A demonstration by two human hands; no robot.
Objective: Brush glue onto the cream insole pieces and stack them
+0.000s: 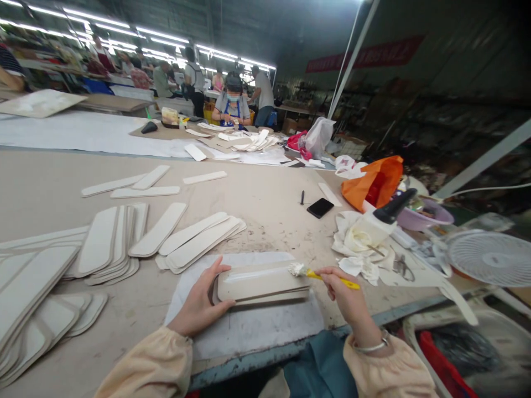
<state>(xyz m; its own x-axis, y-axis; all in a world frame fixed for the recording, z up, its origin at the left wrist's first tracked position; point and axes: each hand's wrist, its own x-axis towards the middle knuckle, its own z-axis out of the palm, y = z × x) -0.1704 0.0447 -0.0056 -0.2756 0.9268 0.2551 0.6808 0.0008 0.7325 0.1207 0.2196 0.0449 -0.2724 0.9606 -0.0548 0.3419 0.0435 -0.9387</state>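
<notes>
My left hand [207,298] grips the left end of a small stack of long flat boards [253,284], thumb at the near edge and fingers at the far side. A pale wet streak runs along the top board. In my right hand [342,293] is a brush with a yellow handle [326,275], held between thumb and fingers. Its white-coated bristles [296,269] touch the right end of the top board. Under the stack lies a white sheet [257,331] on the table.
Piles of rounded white strips [37,287] cover the left of the table [274,215]. To the right are a phone [321,207], a white tub [371,226], an orange bag [373,179] and a fan [493,257]. Across the table a person [232,105] sits working.
</notes>
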